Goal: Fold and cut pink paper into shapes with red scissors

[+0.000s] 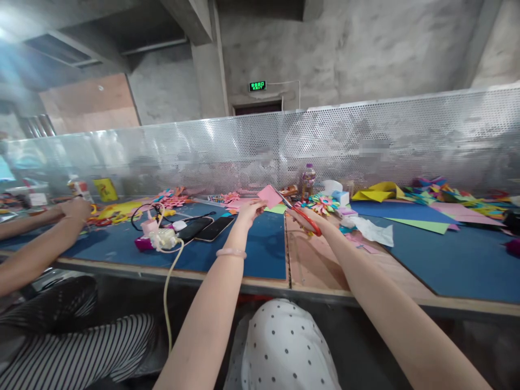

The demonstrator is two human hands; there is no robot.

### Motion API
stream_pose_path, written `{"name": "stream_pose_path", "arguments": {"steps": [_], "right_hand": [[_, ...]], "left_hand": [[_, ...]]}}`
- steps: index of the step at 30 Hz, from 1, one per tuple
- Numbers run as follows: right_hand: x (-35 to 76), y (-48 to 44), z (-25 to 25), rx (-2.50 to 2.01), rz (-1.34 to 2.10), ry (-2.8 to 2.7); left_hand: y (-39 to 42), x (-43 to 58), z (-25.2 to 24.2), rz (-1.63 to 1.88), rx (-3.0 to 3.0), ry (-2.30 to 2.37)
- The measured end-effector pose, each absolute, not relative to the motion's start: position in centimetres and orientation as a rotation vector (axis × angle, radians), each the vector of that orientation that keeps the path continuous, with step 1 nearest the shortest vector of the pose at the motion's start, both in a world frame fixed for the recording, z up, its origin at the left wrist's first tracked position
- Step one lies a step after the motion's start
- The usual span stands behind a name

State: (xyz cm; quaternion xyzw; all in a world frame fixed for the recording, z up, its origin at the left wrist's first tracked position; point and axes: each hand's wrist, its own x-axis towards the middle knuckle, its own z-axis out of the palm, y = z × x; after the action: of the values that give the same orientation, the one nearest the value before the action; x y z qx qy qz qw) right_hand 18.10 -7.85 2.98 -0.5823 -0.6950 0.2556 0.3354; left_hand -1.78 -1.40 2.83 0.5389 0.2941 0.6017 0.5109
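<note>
My left hand [252, 210] pinches a small piece of pink paper [268, 195] by its lower left side, raised above the table. In my right hand [307, 218] is a pair of scissors with orange-red handles [316, 227]. Its blades point up and left and meet the right edge of the pink paper. How far the blades are apart cannot be made out. Behind the hands lie pink and light green sheets [279, 208]. A multicoloured paper flower [323, 203] rests just beyond my right hand.
Left of my arm are two phones [214, 228] and a charger with a cable [162, 238]. A bottle [309, 180] stands before the perforated metal screen [227, 146]. Coloured sheets [406, 212] and white tissue [371, 230] lie right. A co-worker's hands [77, 210] work at far left.
</note>
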Motion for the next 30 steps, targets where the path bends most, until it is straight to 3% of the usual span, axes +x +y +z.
{"name": "stream_pose_path", "arguments": {"steps": [30], "right_hand": [[18.83, -7.64, 2.9, -1.505, 0.5, -1.927]], "left_hand": [[-0.92, -1.98, 2.36, 1.409, 1.238, 0.741]]}}
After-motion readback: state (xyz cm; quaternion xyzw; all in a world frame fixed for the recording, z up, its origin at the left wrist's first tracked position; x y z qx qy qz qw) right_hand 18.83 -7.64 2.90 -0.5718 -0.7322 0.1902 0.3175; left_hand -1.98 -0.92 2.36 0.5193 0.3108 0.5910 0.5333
